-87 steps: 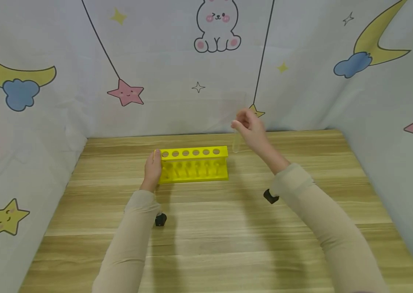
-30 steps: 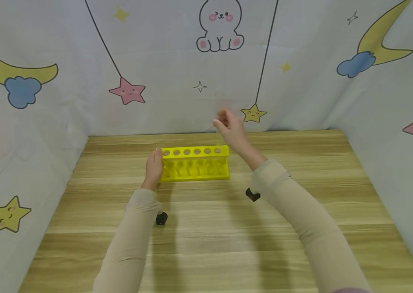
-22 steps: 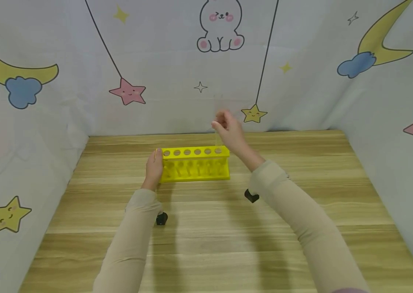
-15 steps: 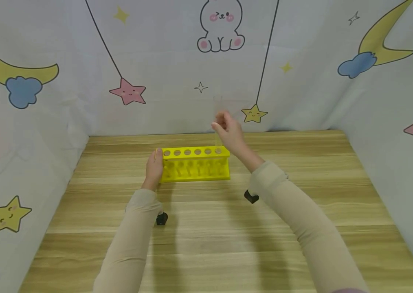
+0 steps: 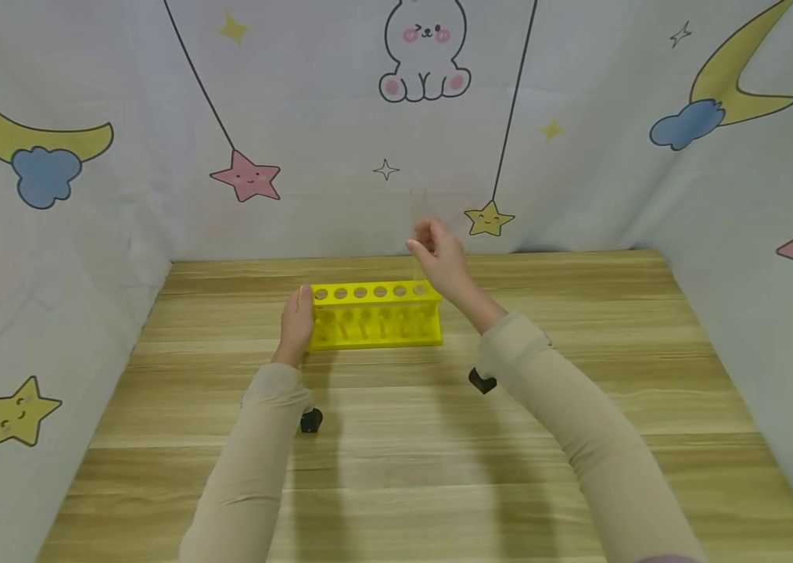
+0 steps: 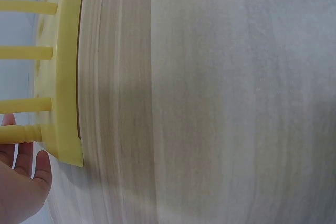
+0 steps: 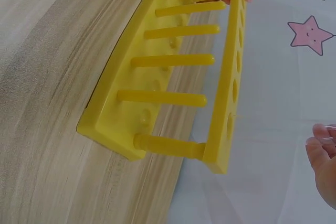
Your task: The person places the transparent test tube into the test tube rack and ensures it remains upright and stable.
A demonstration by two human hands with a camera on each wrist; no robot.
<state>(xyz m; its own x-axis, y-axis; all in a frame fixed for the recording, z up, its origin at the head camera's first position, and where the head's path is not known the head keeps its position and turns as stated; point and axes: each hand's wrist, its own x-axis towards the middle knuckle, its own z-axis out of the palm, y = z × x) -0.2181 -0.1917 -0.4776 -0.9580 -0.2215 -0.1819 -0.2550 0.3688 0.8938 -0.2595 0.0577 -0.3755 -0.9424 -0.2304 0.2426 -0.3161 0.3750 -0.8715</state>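
Observation:
A yellow test tube rack (image 5: 375, 301) with a row of holes along its top bar and upright pegs behind its base stands near the table's back. My left hand (image 5: 294, 324) grips the rack's left end; in the left wrist view its fingers wrap the end post (image 6: 21, 134). Above the rightmost hole, my right hand (image 5: 442, 254) pinches a clear, hard-to-see test tube (image 5: 419, 202) between thumb and fingers. The tube stands upright, its upper part rising past the fingers. In the right wrist view its lower tip is right at the end hole (image 7: 230, 124).
The wood-grain table (image 5: 396, 453) spreads in front of the rack. A white cloth backdrop (image 5: 326, 219) with printed stars, moons and a bear rises close behind and at both sides. Small black devices (image 5: 483, 381) hang under both wrists.
My right hand has carried the test tube leftward from beside the rack to over its rightmost hole, then sunk slightly. My left hand keeps its hold on the rack.

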